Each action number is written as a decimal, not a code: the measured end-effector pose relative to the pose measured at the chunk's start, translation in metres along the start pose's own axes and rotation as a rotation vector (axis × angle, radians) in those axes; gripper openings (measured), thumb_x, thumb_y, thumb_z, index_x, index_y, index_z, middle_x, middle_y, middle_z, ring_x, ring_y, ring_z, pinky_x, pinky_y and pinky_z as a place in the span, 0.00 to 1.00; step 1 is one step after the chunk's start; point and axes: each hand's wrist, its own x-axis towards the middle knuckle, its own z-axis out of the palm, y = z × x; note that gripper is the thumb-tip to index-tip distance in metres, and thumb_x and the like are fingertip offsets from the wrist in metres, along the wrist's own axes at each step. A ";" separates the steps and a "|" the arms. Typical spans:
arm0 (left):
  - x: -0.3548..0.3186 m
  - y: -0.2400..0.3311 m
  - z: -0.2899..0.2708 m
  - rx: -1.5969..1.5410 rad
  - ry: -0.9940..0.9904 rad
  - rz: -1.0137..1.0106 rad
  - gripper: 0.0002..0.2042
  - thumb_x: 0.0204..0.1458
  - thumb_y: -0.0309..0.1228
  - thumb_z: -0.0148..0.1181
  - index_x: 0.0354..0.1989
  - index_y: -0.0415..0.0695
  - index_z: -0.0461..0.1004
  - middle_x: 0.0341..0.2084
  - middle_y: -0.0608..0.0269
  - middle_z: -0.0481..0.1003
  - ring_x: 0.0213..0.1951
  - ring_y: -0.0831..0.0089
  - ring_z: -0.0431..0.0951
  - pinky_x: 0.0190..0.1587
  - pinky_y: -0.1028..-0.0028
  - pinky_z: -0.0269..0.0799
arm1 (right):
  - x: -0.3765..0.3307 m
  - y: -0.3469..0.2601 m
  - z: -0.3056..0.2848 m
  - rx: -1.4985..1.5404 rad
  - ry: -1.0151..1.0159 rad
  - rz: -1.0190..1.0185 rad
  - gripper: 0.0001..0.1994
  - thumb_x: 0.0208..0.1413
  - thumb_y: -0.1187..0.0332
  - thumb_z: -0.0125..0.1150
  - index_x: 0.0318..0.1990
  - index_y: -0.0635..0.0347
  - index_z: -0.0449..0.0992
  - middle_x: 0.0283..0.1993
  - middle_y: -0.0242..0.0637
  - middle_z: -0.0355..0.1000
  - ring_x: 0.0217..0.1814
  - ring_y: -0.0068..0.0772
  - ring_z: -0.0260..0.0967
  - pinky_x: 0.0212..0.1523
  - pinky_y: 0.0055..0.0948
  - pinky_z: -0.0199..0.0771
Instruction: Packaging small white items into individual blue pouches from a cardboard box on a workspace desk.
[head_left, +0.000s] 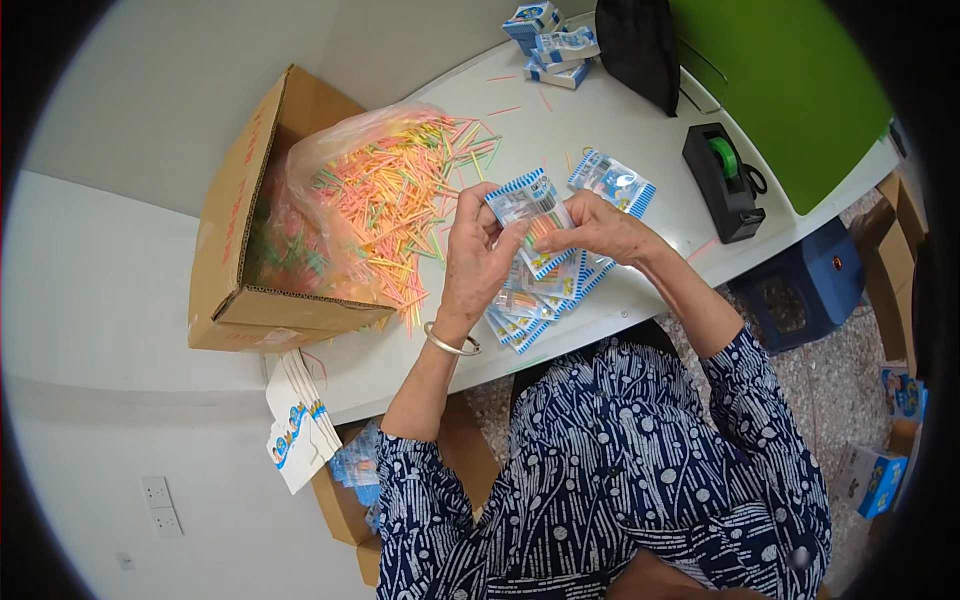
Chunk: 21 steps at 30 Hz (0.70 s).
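Note:
Between both hands I hold a small clear plastic packet [533, 213] with blue-striped ends and several coloured sticks inside. My left hand [478, 245] grips its left side, thumb across the front. From the right, my right hand [598, 228] pinches the other edge, thumb laid over the sticks. Below the hands, a pile of similar packets [540, 303] lies overlapping near the table's front edge. Another packet [612, 180] rests just beyond my right hand. To the left, many thin pink, yellow, orange and green sticks [390, 190] spill out of a clear bag.
The bag sits in a tipped cardboard box [225, 235] on the white table [590, 120]. A black tape dispenser [722, 185] stands at right, small blue-and-white boxes [552, 45] at the back. Folded cartons [300, 420] hang at the left edge; a blue stool [800, 290] is below right.

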 end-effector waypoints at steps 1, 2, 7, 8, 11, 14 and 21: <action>-0.002 0.001 0.001 0.016 0.033 0.001 0.19 0.53 0.19 0.54 0.52 0.38 0.55 0.41 0.55 0.73 0.43 0.76 0.73 0.46 0.77 0.69 | 0.003 0.004 -0.001 0.067 -0.019 -0.061 0.11 0.45 0.64 0.69 0.29 0.63 0.78 0.21 0.24 0.68 0.21 0.13 0.59 0.22 0.19 0.57; -0.005 0.001 -0.003 0.015 0.037 -0.002 0.19 0.53 0.19 0.54 0.52 0.38 0.55 0.41 0.55 0.73 0.43 0.76 0.73 0.46 0.77 0.69 | 0.005 0.007 -0.003 0.134 -0.040 -0.122 0.12 0.46 0.64 0.68 0.33 0.65 0.78 0.24 0.26 0.71 0.24 0.15 0.62 0.27 0.19 0.63; -0.030 0.001 -0.014 -0.101 0.218 -0.026 0.20 0.53 0.19 0.54 0.52 0.36 0.56 0.42 0.55 0.73 0.44 0.75 0.73 0.46 0.78 0.69 | -0.001 0.027 -0.034 -0.746 0.151 -0.245 0.21 0.47 0.55 0.63 0.35 0.68 0.76 0.38 0.41 0.72 0.44 0.39 0.65 0.47 0.33 0.64; -0.040 -0.003 -0.017 -0.078 0.235 -0.080 0.20 0.52 0.19 0.55 0.52 0.36 0.56 0.42 0.55 0.73 0.44 0.75 0.73 0.46 0.78 0.69 | -0.001 0.029 -0.027 -0.743 0.144 -0.246 0.21 0.47 0.55 0.63 0.35 0.68 0.76 0.38 0.41 0.72 0.44 0.39 0.65 0.47 0.33 0.64; -0.070 -0.028 -0.013 -0.138 0.292 -0.161 0.20 0.52 0.19 0.56 0.51 0.35 0.57 0.42 0.55 0.73 0.44 0.75 0.73 0.46 0.79 0.69 | -0.004 0.042 -0.002 -0.960 0.170 -0.284 0.17 0.46 0.57 0.64 0.27 0.65 0.74 0.43 0.44 0.67 0.50 0.42 0.59 0.51 0.34 0.60; -0.084 -0.042 -0.012 -0.203 0.348 -0.200 0.19 0.52 0.19 0.56 0.51 0.35 0.58 0.42 0.55 0.73 0.44 0.76 0.73 0.45 0.79 0.69 | -0.006 0.042 0.001 -0.853 0.210 -0.255 0.15 0.46 0.60 0.63 0.25 0.65 0.72 0.42 0.42 0.67 0.49 0.42 0.59 0.50 0.35 0.61; -0.092 -0.029 -0.022 -0.288 0.479 -0.125 0.18 0.52 0.18 0.55 0.50 0.35 0.60 0.42 0.56 0.73 0.43 0.75 0.73 0.45 0.77 0.69 | -0.004 0.036 -0.002 -0.577 0.249 -0.163 0.10 0.48 0.66 0.62 0.26 0.64 0.71 0.26 0.30 0.67 0.30 0.24 0.61 0.31 0.24 0.61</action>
